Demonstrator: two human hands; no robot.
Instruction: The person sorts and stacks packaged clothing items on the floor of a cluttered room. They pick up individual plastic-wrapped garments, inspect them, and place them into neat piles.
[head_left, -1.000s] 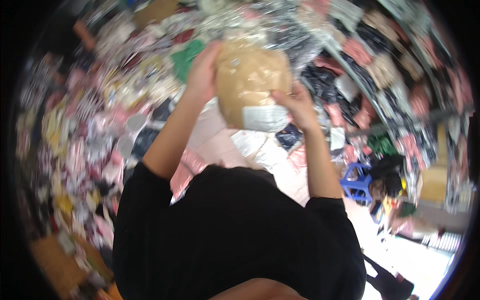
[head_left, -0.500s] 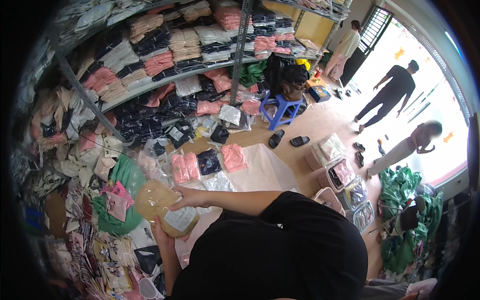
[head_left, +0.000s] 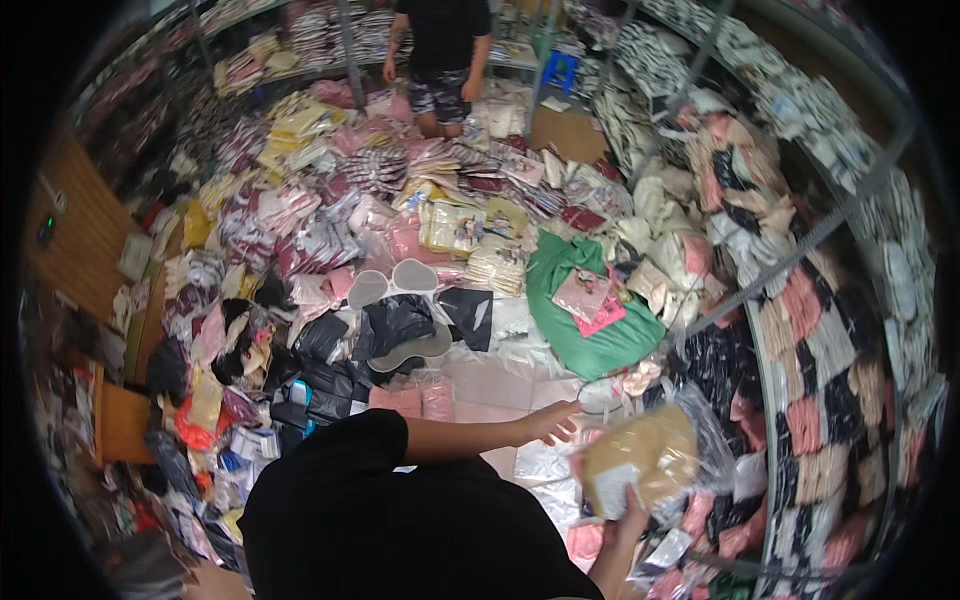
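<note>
Toward your right side, a plastic-wrapped tan package (head_left: 660, 448) is hanging in your right hand (head_left: 628, 520), which is gripping its lower edge beside the white label (head_left: 612, 488). Your left hand (head_left: 548, 424) is reaching toward it with fingers spread and holding nothing; it is staying just apart from the near side. So you seem to be handling the package one-handed, and steadying it with both would be calling for your left palm closing on that near edge, with your right grip staying firm on the slick wrap.

Beyond the package, a green sack (head_left: 600, 348) is lying on the heap, carrying a pink packet (head_left: 583, 293). A pale sheet (head_left: 490, 385) is covering the floor just ahead of you. Farther right, a metal rack (head_left: 795, 250) is bearing stacks of folded garments (head_left: 830, 345). At the far side, a co-worker (head_left: 442, 45) is standing among bagged clothes, and a blue stool (head_left: 560, 72) is sitting nearby.
</note>
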